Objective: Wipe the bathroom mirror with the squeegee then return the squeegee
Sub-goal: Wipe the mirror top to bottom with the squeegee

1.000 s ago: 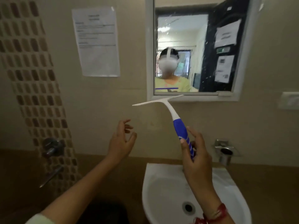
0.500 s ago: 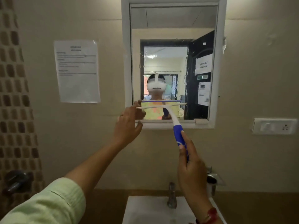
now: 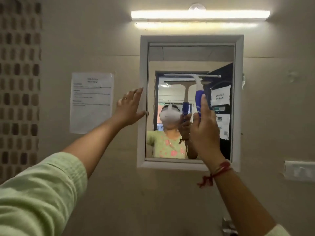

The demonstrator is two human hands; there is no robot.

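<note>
While the blade lay level on the glass:
Right hand point(image 3: 203, 128): clenched round squeegee point(image 3: 197, 89) handle.
Left hand point(image 3: 129, 108): fingers spread flat on mirror point(image 3: 170, 55) frame.

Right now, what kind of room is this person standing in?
Most likely a shared bathroom or washroom: a framed wall mirror under a tube light, tiled wall, and a printed notice taped beside it. The right hand holds a squeegee to the glass.

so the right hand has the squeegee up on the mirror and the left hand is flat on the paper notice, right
Not quite. In the head view the left hand rests on the mirror's white frame, not the paper notice. The right hand does hold the squeegee against the mirror.
</note>
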